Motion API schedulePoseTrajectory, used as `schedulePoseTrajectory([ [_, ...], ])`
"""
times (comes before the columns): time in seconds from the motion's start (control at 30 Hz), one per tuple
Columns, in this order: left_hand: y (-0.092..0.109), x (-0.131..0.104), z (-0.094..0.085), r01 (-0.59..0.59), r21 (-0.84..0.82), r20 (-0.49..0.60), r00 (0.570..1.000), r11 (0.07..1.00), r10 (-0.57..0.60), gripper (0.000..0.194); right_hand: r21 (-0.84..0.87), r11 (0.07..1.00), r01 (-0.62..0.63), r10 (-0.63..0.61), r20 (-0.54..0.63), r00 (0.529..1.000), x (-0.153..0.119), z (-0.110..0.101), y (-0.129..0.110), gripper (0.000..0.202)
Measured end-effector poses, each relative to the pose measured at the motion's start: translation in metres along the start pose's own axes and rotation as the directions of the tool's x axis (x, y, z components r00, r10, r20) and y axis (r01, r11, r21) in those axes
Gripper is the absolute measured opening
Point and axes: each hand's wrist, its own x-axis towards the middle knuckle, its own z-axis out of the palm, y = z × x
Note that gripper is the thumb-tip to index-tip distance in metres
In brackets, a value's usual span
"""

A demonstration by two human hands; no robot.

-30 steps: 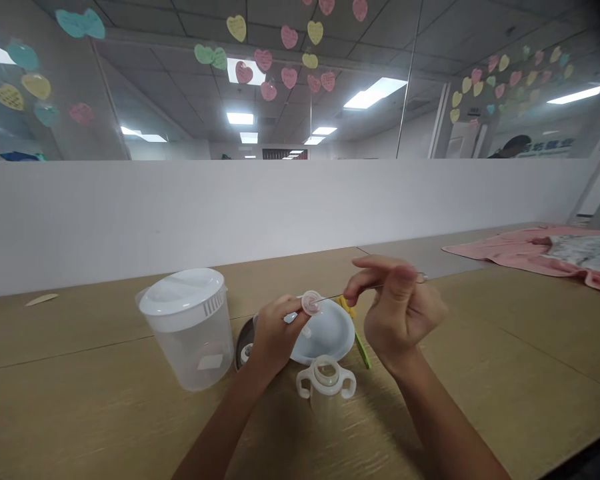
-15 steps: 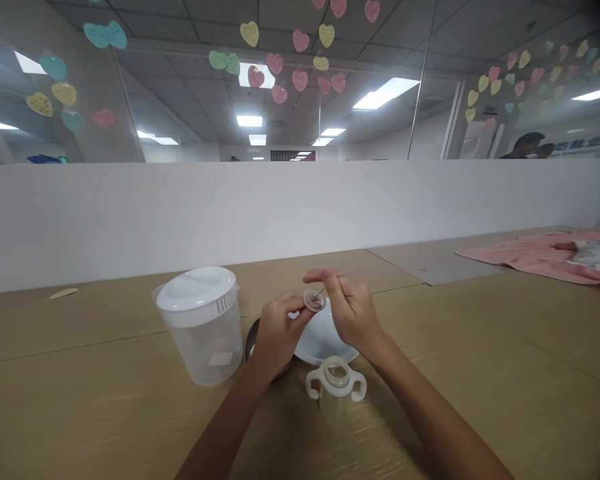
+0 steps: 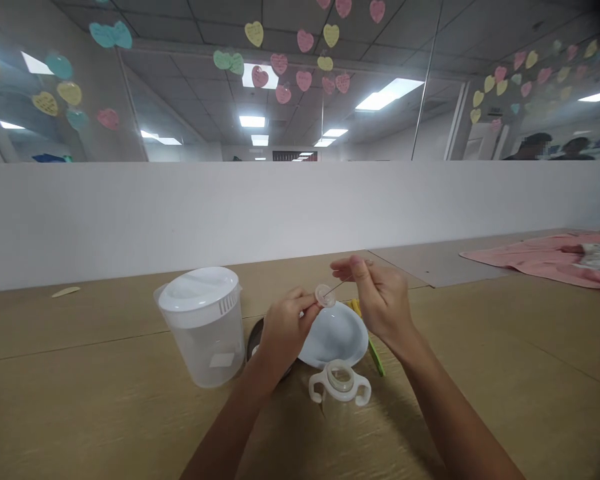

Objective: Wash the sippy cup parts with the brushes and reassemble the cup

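Observation:
My left hand [image 3: 286,328] pinches a small clear round piece [image 3: 325,296] by its edge, above a white bowl [image 3: 336,335]. Between thumb and fingers, my right hand [image 3: 383,293] holds a thin rod [image 3: 341,283], whose lower end reaches into the clear piece. In front of the bowl stands a clear bottle with a white two-handled collar [image 3: 340,381], its mouth uncovered. A dark round dish [image 3: 254,335] is partly hidden behind my left hand and wrist.
A clear plastic bucket with a white lid [image 3: 200,327] stands at the left. Right of the bowl lies a green and yellow stick-like item [image 3: 376,357]. A pink cloth [image 3: 530,257] lies at the far right, below a white partition [image 3: 290,207].
My right hand has moved right and away from the clear piece, so more of the rod shows. The bowl and the green and yellow item are less covered.

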Motion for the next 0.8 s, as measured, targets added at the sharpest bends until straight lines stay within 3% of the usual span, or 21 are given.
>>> schedulePoseTrajectory([
  [0.17,-0.009,-0.002,0.010,0.049,0.257,0.113,0.990,0.965,-0.080,0.027,0.190,0.978,-0.084,0.128,-0.230,0.965,0.010,-0.031,-0.005,0.050],
  [0.23,-0.015,-0.002,0.011,0.093,0.228,0.104,0.987,0.969,-0.119,0.028,0.231,0.972,-0.050,0.138,-0.386,0.912,0.016,-0.050,-0.004,0.050],
  [0.3,-0.020,0.000,0.012,0.139,0.089,0.050,0.988,0.986,-0.144,0.031,0.223,0.974,-0.034,0.137,-0.464,0.875,0.023,-0.067,0.002,0.049],
  [0.37,-0.022,0.003,0.011,0.168,-0.061,-0.023,0.985,0.984,-0.170,0.033,0.179,0.980,-0.092,0.161,-0.424,0.891,0.029,-0.075,0.017,0.050],
  [0.43,-0.021,0.006,0.009,0.221,-0.221,-0.047,0.971,0.950,-0.236,0.031,0.130,0.972,-0.198,0.231,-0.334,0.914,0.034,-0.070,0.041,0.051],
  [0.5,-0.021,0.007,0.006,0.321,-0.425,0.009,0.936,0.846,-0.351,0.027,0.086,0.932,-0.352,0.362,-0.182,0.914,0.035,-0.054,0.070,0.049],
  [0.53,-0.020,0.007,0.005,0.371,-0.526,0.059,0.913,0.765,-0.403,0.028,0.093,0.893,-0.440,0.447,-0.076,0.891,0.034,-0.044,0.086,0.046],
  [0.57,-0.020,0.007,0.003,0.410,-0.610,0.109,0.891,0.678,-0.440,0.032,0.115,0.837,-0.534,0.532,0.055,0.845,0.031,-0.033,0.101,0.040],
  [0.6,-0.020,0.006,0.001,0.431,-0.672,0.148,0.875,0.602,-0.461,0.035,0.122,0.762,-0.636,0.609,0.202,0.767,0.028,-0.022,0.115,0.031],
  [0.67,-0.020,0.004,-0.003,0.442,-0.740,0.194,0.862,0.507,-0.468,0.037,0.055,0.596,-0.801,0.707,0.437,0.556,0.019,-0.004,0.138,0.022],
  [0.73,-0.020,0.002,-0.006,0.450,-0.761,0.219,0.856,0.466,-0.469,0.035,0.005,0.540,-0.842,0.727,0.500,0.470,0.009,0.008,0.155,0.020],
  [0.8,-0.019,0.001,-0.008,0.466,-0.768,0.240,0.846,0.439,-0.476,0.033,-0.043,0.523,-0.851,0.742,0.514,0.430,0.002,0.013,0.165,0.020],
])
